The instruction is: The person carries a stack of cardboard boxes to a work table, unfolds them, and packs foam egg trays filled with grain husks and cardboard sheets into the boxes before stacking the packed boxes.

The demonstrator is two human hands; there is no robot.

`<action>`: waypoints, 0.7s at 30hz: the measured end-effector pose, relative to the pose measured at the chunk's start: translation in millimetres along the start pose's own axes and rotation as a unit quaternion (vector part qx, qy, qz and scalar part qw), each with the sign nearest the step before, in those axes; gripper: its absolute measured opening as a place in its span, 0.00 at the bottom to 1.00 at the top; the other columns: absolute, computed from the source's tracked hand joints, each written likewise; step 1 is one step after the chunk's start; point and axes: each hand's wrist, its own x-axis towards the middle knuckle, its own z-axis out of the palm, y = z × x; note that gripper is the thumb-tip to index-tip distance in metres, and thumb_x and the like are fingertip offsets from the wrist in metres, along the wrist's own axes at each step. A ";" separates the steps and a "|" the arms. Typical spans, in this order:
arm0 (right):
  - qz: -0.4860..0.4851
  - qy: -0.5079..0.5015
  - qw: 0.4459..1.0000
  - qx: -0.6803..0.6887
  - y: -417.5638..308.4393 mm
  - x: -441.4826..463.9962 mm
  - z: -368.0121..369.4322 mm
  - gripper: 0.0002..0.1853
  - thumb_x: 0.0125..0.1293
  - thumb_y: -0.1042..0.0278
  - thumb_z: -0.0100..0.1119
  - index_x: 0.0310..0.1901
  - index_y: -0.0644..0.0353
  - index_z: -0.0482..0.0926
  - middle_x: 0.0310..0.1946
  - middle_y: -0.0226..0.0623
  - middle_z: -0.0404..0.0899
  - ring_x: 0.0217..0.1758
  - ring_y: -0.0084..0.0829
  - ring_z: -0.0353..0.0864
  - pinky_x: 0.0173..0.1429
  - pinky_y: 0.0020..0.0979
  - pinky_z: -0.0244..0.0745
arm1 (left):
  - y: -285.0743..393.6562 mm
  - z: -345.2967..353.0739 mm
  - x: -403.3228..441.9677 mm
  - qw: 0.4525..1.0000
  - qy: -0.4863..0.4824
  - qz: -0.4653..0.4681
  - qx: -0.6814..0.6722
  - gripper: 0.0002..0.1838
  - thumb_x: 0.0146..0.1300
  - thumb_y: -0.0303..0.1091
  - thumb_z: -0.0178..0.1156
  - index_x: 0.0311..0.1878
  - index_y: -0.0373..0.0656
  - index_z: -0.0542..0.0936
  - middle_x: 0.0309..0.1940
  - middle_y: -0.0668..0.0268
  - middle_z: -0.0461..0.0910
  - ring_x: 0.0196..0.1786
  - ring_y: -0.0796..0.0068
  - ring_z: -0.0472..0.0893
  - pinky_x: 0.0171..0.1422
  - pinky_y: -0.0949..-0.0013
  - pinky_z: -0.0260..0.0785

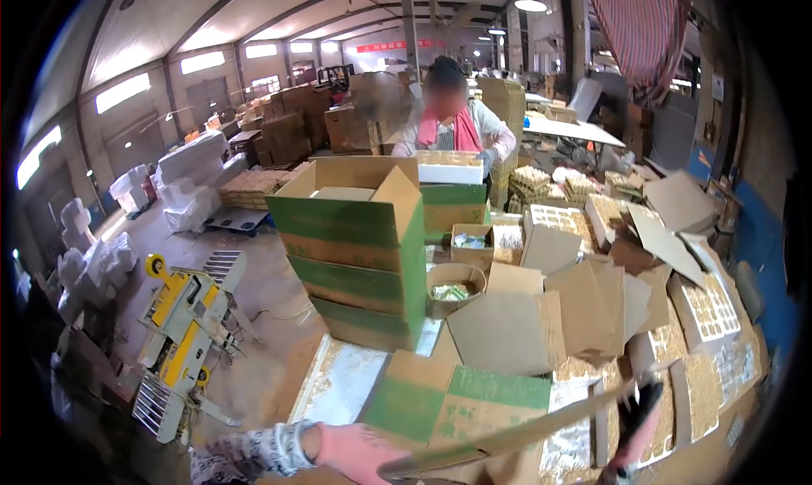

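In the bottom centre my left hand (pixel 359 451), in a pink glove, is closed on the near end of a brown cardboard sheet (pixel 524 430). The sheet is seen almost edge-on and slants up to the right. At its far end is my right hand (pixel 640 441), pink with a dark area on the palm side; it appears to grip the sheet, though its fingers are partly hidden. Beneath the sheet lies a green and brown carton (pixel 482 400) with flat flaps. Just beyond it rises a tall stack of green and brown cartons (pixel 359 269), its top one open.
Facing me, a person (pixel 457 126) holds a white foam tray (pixel 451 170). Two small boxes (pixel 454 284) contain packets. Loose cardboard pieces (pixel 507 328) and foam trays (pixel 706 307) fill the right side. On the floor at left stands a yellow and grey roller machine (pixel 186 333).
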 end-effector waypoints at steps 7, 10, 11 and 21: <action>-0.168 0.134 0.975 -0.060 31.0 -2.5 82.4 0.30 0.68 0.67 0.46 0.68 0.62 0.49 0.69 0.44 0.46 0.71 0.37 0.48 0.71 0.34 0.47 | -55.9 46.2 65.2 0.835 0.082 0.132 -0.527 0.39 0.57 0.51 0.58 0.67 0.40 0.57 0.59 0.54 0.67 0.59 0.64 0.69 0.61 0.63 0.61; -0.174 0.148 0.974 -0.013 15.3 -20.4 73.3 0.31 0.62 0.67 0.53 0.65 0.63 0.55 0.63 0.39 0.58 0.64 0.33 0.59 0.65 0.34 0.56 | -45.1 32.3 52.6 0.837 0.283 0.080 -0.462 0.31 0.56 0.43 0.61 0.60 0.39 0.66 0.55 0.61 0.72 0.55 0.70 0.71 0.60 0.65 0.62; -0.188 0.153 0.969 -0.052 0.0 -29.1 79.4 0.31 0.59 0.67 0.54 0.64 0.63 0.58 0.60 0.38 0.63 0.59 0.32 0.64 0.61 0.34 0.61 | -44.3 30.1 55.0 0.831 0.367 0.088 -0.408 0.29 0.56 0.41 0.61 0.59 0.38 0.68 0.53 0.62 0.73 0.53 0.71 0.72 0.59 0.66 0.63; -0.202 -0.529 0.443 -0.695 64.3 2.4 130.4 0.18 0.54 0.49 0.53 0.37 0.52 0.80 0.27 0.39 0.80 0.31 0.42 0.79 0.34 0.41 0.73 | -16.6 -15.2 49.9 0.914 0.135 0.257 -0.282 0.32 0.56 0.40 0.58 0.64 0.44 0.62 0.64 0.55 0.55 0.66 0.59 0.57 0.68 0.58 0.50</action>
